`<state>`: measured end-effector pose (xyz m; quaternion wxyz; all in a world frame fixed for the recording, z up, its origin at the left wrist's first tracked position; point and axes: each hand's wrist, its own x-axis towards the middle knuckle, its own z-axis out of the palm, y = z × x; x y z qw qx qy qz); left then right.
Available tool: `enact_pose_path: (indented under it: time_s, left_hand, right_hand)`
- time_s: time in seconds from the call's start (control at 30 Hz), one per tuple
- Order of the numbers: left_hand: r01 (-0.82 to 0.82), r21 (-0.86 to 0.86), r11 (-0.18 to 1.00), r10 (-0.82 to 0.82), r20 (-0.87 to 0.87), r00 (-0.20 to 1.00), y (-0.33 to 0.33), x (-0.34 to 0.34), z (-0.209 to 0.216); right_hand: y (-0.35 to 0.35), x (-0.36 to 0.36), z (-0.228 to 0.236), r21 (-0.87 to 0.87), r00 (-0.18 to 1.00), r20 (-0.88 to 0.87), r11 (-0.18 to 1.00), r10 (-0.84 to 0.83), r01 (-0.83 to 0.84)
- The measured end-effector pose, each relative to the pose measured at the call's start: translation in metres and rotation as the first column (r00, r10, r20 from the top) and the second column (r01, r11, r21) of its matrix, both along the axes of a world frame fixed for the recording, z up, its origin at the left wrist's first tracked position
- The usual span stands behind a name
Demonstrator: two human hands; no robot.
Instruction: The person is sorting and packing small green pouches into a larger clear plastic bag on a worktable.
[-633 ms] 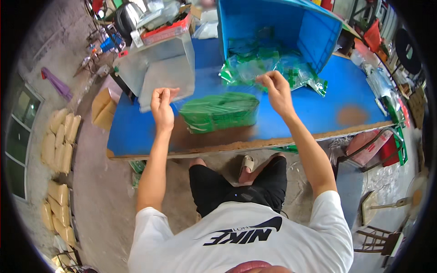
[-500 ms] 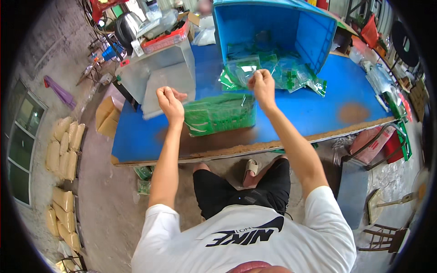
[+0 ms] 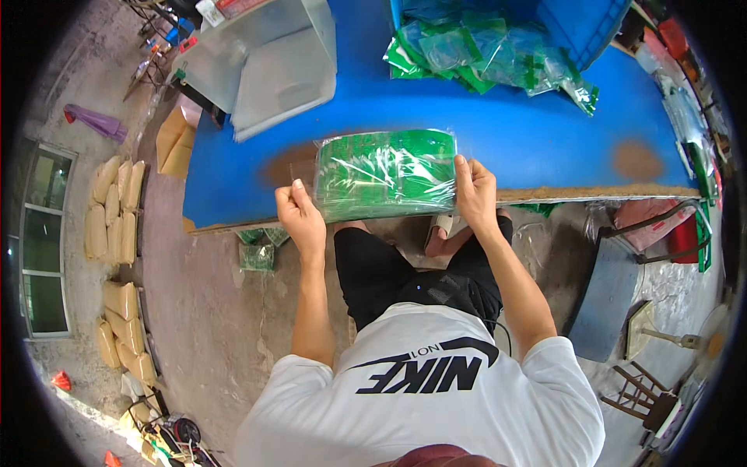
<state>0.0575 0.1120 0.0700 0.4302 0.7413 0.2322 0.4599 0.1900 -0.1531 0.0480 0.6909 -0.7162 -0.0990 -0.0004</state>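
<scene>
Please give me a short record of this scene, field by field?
left hand: grips the left edge of the green bundle
right hand: grips its right edge
green bundle: wrapped in clear plastic, at the near edge of the blue table
behind: loose green packets spilling from a blue bin
far left: grey box

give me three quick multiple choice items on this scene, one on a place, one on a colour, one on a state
1. Where does the green bundle lie?
A. at the near edge of the table
B. inside the blue bin
C. on the floor

2. What colour is the table top?
A. red
B. blue
C. white

3. How is the bundle held?
A. by the left hand alone
B. by no hand
C. left hand and right hand at its two ends

Answers: 1 A, it sits at the near edge; 2 B, the top is blue; 3 C, one hand grips each end.
</scene>
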Motion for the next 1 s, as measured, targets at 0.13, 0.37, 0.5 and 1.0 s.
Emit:
enact_pose_path:
  time_s: [0.13, 0.37, 0.5, 1.0]
  left_hand:
    - [0.071, -0.339, 0.938, -0.164, -0.253, 0.953, 0.000, -0.010, 0.019]
    - [0.131, -0.209, 0.969, -0.212, -0.439, 0.873, 0.026, -0.033, 0.004]
    - [-0.009, 0.130, 0.991, 0.041, -0.249, 0.968, 0.009, -0.024, 0.048]
    - [-0.027, -0.045, 0.999, 0.008, -0.388, 0.922, -0.070, -0.039, 0.010]
  right_hand:
    - [-0.009, -0.006, 0.010, -0.296, 0.999, -0.031, 0.955, 0.008, -0.017]
    - [-0.022, -0.001, 0.039, -0.552, 0.999, 0.005, 0.833, 0.044, -0.034]
    - [-0.002, 0.010, 0.068, -0.277, 0.921, 0.360, 0.926, -0.148, 0.257]
    - [0.037, -0.019, 0.023, -0.291, 0.946, 0.323, 0.953, 0.019, 0.080]
